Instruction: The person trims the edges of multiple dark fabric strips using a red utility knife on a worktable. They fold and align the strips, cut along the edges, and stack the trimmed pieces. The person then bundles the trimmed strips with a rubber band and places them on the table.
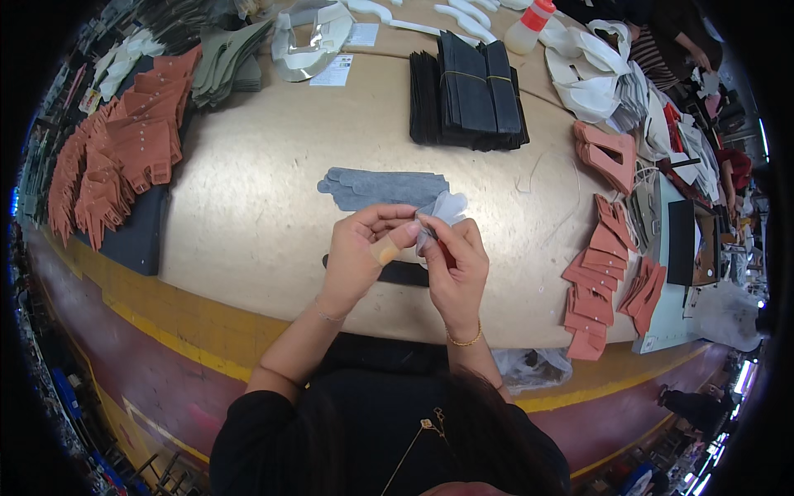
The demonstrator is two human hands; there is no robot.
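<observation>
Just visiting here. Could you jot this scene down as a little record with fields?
Left hand: fingertips on thin pale pieces; bandage on thumb
Right hand: pinching the same pieces
Just beyond: grey strips, overlapping
Partly hidden by hands: black strip
Farther back: black bundles, yellow bands
Left side: rust-coloured pieces

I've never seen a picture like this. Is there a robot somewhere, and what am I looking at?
No robot here: just a person's own left hand and right hand. One wide camera, worn on the person's head, looks down past them, which is why straight edges look curved. On the brown table lie some blue-grey strips and, farther away, dark banded bundles. Reddish cut pieces are stacked at the left, with more at the right. Between them, the fingers hold thin, pale grey material.
</observation>
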